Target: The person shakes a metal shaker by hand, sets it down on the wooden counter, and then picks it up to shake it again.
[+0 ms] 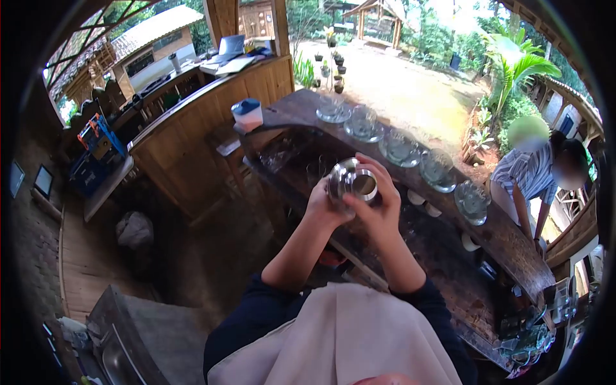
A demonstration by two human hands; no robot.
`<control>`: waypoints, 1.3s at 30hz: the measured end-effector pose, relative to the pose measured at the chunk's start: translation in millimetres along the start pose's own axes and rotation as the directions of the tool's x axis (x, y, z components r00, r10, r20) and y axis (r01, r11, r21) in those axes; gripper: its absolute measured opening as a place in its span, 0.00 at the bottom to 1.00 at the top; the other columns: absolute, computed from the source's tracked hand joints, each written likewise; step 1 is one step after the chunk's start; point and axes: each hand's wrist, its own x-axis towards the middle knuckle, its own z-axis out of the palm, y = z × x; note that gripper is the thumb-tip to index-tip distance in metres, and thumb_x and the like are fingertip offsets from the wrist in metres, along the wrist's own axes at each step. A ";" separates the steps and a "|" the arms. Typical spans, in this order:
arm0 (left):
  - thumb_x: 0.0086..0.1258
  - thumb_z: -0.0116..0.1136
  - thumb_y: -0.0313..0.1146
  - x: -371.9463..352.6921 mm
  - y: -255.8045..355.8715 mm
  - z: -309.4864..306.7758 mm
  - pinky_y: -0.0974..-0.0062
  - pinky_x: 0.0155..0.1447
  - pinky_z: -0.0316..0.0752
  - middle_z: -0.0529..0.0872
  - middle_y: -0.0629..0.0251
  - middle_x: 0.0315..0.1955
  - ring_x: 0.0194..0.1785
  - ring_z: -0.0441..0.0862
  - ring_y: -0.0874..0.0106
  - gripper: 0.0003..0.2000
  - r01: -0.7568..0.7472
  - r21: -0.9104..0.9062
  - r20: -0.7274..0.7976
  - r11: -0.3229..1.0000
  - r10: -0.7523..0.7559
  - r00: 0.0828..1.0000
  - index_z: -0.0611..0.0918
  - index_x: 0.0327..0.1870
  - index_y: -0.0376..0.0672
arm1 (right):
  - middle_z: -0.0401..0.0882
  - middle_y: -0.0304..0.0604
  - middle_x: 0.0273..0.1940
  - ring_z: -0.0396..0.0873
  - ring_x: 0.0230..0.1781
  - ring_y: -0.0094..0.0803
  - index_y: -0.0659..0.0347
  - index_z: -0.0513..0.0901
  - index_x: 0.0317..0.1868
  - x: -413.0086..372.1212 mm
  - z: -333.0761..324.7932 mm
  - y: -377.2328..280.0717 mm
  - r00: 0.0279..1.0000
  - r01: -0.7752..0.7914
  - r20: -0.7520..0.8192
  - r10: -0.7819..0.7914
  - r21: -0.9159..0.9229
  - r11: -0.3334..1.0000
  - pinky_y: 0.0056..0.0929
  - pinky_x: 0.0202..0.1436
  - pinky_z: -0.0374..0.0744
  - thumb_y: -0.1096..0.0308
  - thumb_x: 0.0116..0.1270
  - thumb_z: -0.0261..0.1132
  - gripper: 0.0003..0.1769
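Both my hands are raised in front of me over the dark wooden counter. My left hand (325, 204) is wrapped round a shiny, rounded steel container (342, 174). Right beside it, my right hand (385, 204) grips a small steel cup (366, 184), its round mouth facing me and its inside brownish. The two metal pieces overlap in this view, and my fingers hide their lower parts. Beyond my hands, a glass cup on a saucer (401, 149) stands in a row with several others on the raised ledge.
A plastic tub with a blue lid (248, 115) sits at the ledge's left end. The ledge (513, 256) runs down to the right, where glassware (529, 340) stands. A person in a striped shirt (526, 170) bends beyond it. A metal sink (122, 359) is at lower left.
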 end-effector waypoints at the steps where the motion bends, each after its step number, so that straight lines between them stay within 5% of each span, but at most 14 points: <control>1: 0.71 0.38 0.39 -4.2 1.8 9.7 0.61 0.50 0.78 0.84 0.55 0.38 0.41 0.83 0.62 0.18 0.055 0.009 0.122 0.998 -0.055 0.991 0.79 0.47 0.38 | 0.76 0.53 0.51 0.74 0.55 0.59 0.63 0.79 0.45 4.5 -6.0 -9.9 0.977 0.204 0.073 -0.200 -0.063 0.977 0.53 0.61 0.69 0.57 0.43 0.77 0.30; 4: 0.67 0.45 0.55 -32.2 17.6 47.2 0.61 0.50 0.80 0.80 0.50 0.47 0.47 0.81 0.60 0.28 0.129 0.358 0.126 0.925 -0.185 0.975 0.75 0.53 0.35 | 0.80 0.42 0.48 0.76 0.51 0.56 0.50 0.82 0.41 -7.5 -21.0 -66.9 0.732 0.670 0.241 -0.638 -0.082 0.738 0.52 0.54 0.71 0.59 0.49 0.70 0.17; 8: 0.63 0.62 0.41 -62.7 -22.1 90.8 0.73 0.44 0.82 0.77 0.59 0.39 0.47 0.80 0.62 0.21 -0.565 0.158 0.771 0.810 0.256 0.583 0.73 0.53 0.42 | 0.80 0.25 0.44 0.78 0.48 0.48 0.41 0.82 0.37 -18.1 -0.8 -81.7 0.272 0.954 -0.196 -0.942 -0.075 0.291 0.49 0.47 0.72 0.60 0.52 0.68 0.10; 10: 0.68 0.56 0.43 -58.3 -9.3 64.0 0.72 0.46 0.81 0.77 0.60 0.40 0.46 0.80 0.64 0.18 -0.671 0.741 0.651 0.009 0.235 0.722 0.73 0.52 0.42 | 0.79 0.25 0.43 0.79 0.46 0.44 0.39 0.81 0.36 -21.3 -21.4 -76.1 0.404 0.914 0.057 -0.913 -0.066 0.401 0.43 0.47 0.71 0.60 0.52 0.68 0.09; 11: 0.72 0.47 0.44 -36.0 -12.9 48.5 0.71 0.51 0.78 0.78 0.62 0.42 0.46 0.81 0.67 0.17 -0.356 0.455 0.443 0.816 0.139 0.886 0.74 0.53 0.42 | 0.79 0.30 0.45 0.78 0.49 0.44 0.41 0.81 0.39 -18.4 -29.0 -76.5 0.664 0.747 0.191 -0.723 -0.116 0.655 0.42 0.48 0.71 0.59 0.50 0.69 0.13; 13: 0.73 0.41 0.43 -4.1 -8.5 8.5 0.66 0.53 0.77 0.81 0.60 0.42 0.45 0.81 0.66 0.18 0.062 0.192 0.236 0.980 -0.107 0.966 0.74 0.52 0.40 | 0.76 0.52 0.51 0.73 0.56 0.50 0.54 0.81 0.46 -4.2 -30.9 -30.3 0.831 0.537 0.333 -0.445 -0.274 0.798 0.48 0.53 0.72 0.53 0.48 0.70 0.25; 16: 0.70 0.41 0.41 2.7 -16.3 10.4 0.63 0.51 0.78 0.83 0.55 0.41 0.43 0.83 0.63 0.18 0.030 0.067 0.086 0.997 -0.035 0.996 0.77 0.49 0.38 | 0.76 0.52 0.51 0.74 0.55 0.48 0.58 0.81 0.46 1.8 -18.6 -24.7 0.991 0.133 0.024 -0.130 -0.151 0.980 0.51 0.61 0.67 0.52 0.48 0.71 0.27; 21: 0.66 0.55 0.53 -51.3 -10.6 79.7 0.58 0.48 0.80 0.74 0.48 0.53 0.50 0.78 0.54 0.27 -0.044 0.316 0.478 0.948 -0.119 0.870 0.70 0.60 0.46 | 0.79 0.31 0.49 0.77 0.54 0.36 0.43 0.82 0.42 -13.4 -24.9 -120.7 0.599 0.798 0.271 -0.753 -0.137 0.586 0.42 0.59 0.69 0.66 0.54 0.67 0.13; 23: 0.58 0.65 0.53 -34.1 -20.6 80.5 0.53 0.49 0.79 0.62 0.46 0.64 0.56 0.73 0.48 0.36 -0.251 0.130 0.890 0.959 -0.001 0.455 0.64 0.66 0.57 | 0.80 0.26 0.48 0.78 0.53 0.33 0.40 0.82 0.40 -14.9 -16.8 -119.0 0.437 0.896 0.130 -0.890 -0.145 0.419 0.40 0.58 0.69 0.67 0.54 0.66 0.12; 25: 0.66 0.54 0.54 -26.5 -28.9 75.9 0.60 0.51 0.79 0.72 0.51 0.56 0.55 0.76 0.57 0.29 -0.171 0.286 0.715 0.943 -0.091 0.694 0.67 0.63 0.48 | 0.80 0.23 0.46 0.80 0.50 0.29 0.39 0.83 0.39 -5.8 -29.9 -110.8 0.335 0.935 0.083 -0.939 -0.154 0.320 0.39 0.54 0.71 0.67 0.56 0.64 0.11; 31: 0.73 0.37 0.39 59.8 -52.6 17.9 0.62 0.50 0.78 0.82 0.55 0.43 0.46 0.82 0.64 0.18 0.536 0.110 0.408 0.837 -0.530 0.743 0.76 0.53 0.37 | 0.79 0.47 0.47 0.78 0.49 0.43 0.58 0.77 0.49 36.8 -85.0 -40.4 1.000 0.019 0.000 -0.020 -0.318 0.948 0.42 0.51 0.74 0.57 0.51 0.71 0.26; 34: 0.71 0.46 0.46 37.8 -77.1 59.5 0.65 0.51 0.77 0.78 0.58 0.48 0.52 0.77 0.65 0.20 -0.522 0.632 0.660 0.573 -0.044 0.750 0.73 0.54 0.39 | 0.79 0.47 0.48 0.79 0.49 0.39 0.56 0.77 0.50 34.9 -94.2 -101.0 0.828 0.559 0.307 -0.470 -0.382 0.735 0.41 0.51 0.73 0.59 0.52 0.70 0.25; 36: 0.73 0.43 0.49 1.1 -62.1 102.8 0.65 0.51 0.78 0.77 0.53 0.51 0.52 0.78 0.62 0.23 0.419 0.357 0.417 0.835 -0.543 0.729 0.71 0.56 0.39 | 0.79 0.42 0.50 0.80 0.49 0.35 0.49 0.77 0.48 8.0 -88.1 -157.1 0.768 0.640 0.434 -0.471 -0.556 0.530 0.41 0.51 0.73 0.60 0.55 0.68 0.20; 39: 0.70 0.42 0.57 -1.4 -98.0 111.1 0.64 0.46 0.81 0.79 0.48 0.46 0.46 0.81 0.57 0.29 -0.456 0.205 0.832 0.866 0.091 0.547 0.71 0.58 0.41 | 0.79 0.34 0.50 0.80 0.50 0.36 0.43 0.77 0.42 3.3 -93.7 -162.5 0.295 0.942 0.479 -0.827 -0.291 0.167 0.41 0.49 0.72 0.59 0.55 0.66 0.13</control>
